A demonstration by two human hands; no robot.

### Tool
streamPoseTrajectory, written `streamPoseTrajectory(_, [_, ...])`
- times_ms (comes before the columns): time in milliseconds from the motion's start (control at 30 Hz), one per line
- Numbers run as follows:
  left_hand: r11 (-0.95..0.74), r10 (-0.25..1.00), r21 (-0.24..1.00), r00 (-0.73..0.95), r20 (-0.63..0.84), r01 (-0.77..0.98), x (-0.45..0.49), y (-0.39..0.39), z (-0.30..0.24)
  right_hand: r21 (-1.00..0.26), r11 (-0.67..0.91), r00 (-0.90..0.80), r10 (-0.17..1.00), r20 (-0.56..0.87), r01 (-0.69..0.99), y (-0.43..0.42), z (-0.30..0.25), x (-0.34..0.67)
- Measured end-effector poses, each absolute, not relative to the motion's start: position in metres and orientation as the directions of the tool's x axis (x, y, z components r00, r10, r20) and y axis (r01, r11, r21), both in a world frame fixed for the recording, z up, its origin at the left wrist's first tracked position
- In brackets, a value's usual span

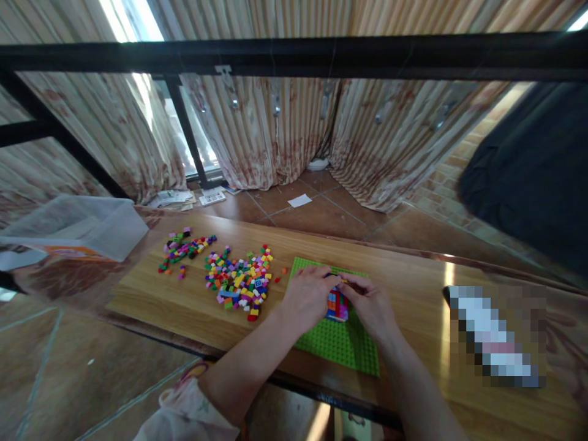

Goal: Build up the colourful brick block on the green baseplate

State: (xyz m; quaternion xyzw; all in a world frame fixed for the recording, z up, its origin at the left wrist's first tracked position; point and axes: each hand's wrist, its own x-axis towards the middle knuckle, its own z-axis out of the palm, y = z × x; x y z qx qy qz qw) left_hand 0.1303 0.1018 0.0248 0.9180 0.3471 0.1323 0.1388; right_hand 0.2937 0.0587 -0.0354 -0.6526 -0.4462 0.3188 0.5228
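Observation:
A green studded baseplate (pixel 340 343) lies on the wooden table (pixel 184 306). A small block of stacked bricks in red, blue, orange and purple (pixel 337 304) stands on the plate. My left hand (pixel 307 294) and my right hand (pixel 370 301) sit on either side of this block, fingers curled and meeting over its top. The fingertips pinch something small there that I cannot make out. To the left lies a pile of loose coloured bricks (pixel 241 282), and a smaller pile (pixel 184 248) lies farther left.
A translucent plastic tub (pixel 87 226) stands at the table's far left. A blurred-out object (pixel 493 337) lies on the table at the right. A black metal frame (pixel 294 55) crosses overhead. Curtains and a tiled floor lie beyond the table.

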Motion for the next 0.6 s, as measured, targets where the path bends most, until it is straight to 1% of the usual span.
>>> streamPoseTrajectory(100, [-0.718,0.682,0.357,0.708,0.185,0.598,0.130,0.098,0.019,-0.962,-0.050,0.394,0.917,0.062,0.269,0.058,-0.034,0.293])
streamPoseTrajectory(267, [-0.718,0.674,0.445,0.696,0.249,0.536,0.124,0.100,0.010,-0.958,-0.098,0.402,0.915,0.019,0.268,0.056,-0.029,0.294])
streamPoseTrajectory(367, [-0.670,0.727,0.492,0.628,0.280,0.556,0.113,0.113,0.016,-0.955,-0.138,0.457,0.889,-0.002,0.263,0.054,-0.021,0.294])
streamPoseTrajectory(400, [-0.634,0.762,0.500,0.588,0.271,0.590,0.107,0.119,0.019,-0.952,-0.150,0.480,0.877,-0.004,0.266,0.053,-0.018,0.294])
streamPoseTrajectory(467, [-0.517,0.851,0.492,0.484,0.204,0.701,0.094,0.131,0.025,-0.946,-0.174,0.534,0.846,0.000,0.275,0.052,-0.014,0.295])
streamPoseTrajectory(533, [-0.394,0.915,0.441,0.392,0.100,0.806,0.081,0.140,0.028,-0.939,-0.194,0.575,0.818,0.006,0.285,0.050,-0.012,0.296])
streamPoseTrajectory(600, [-0.333,0.937,0.384,0.349,0.031,0.861,0.073,0.145,0.027,-0.935,-0.201,0.587,0.809,0.010,0.293,0.049,-0.012,0.297])
